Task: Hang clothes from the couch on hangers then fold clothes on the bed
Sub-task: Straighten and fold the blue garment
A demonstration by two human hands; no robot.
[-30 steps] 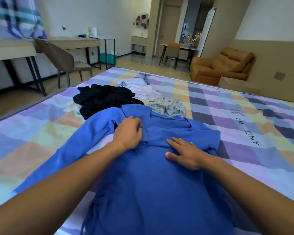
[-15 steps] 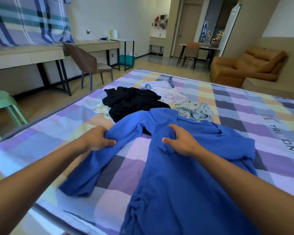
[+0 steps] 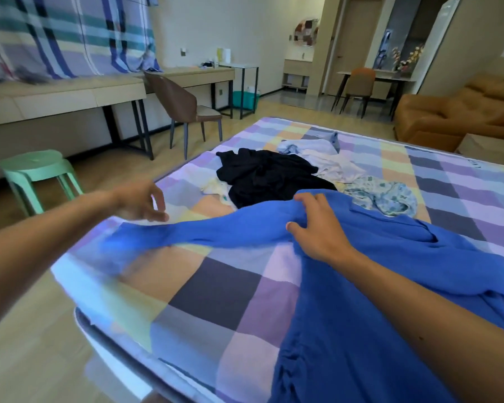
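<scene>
Bed: covered by a checked sheet in pastel squares; all the garments are carried on it.
Blue shirt: spread lengthwise on the near part of the bed, with one sleeve drawn out to the left and blurred at its end.
Couch: tan, set at the far right beyond the bed.
Black garment: crumpled just behind the blue shirt's collar.
White garment: heaped behind the black garment, touching it.
Patterned garment: bunched to the right of the black one.
Stool: green, placed on the floor left of the bed.
Right hand: grip clamped on bunched cloth at the blue shirt's shoulder.
Left hand: held just above the sleeve; fingers loosely curled, no cloth seen between them.
</scene>
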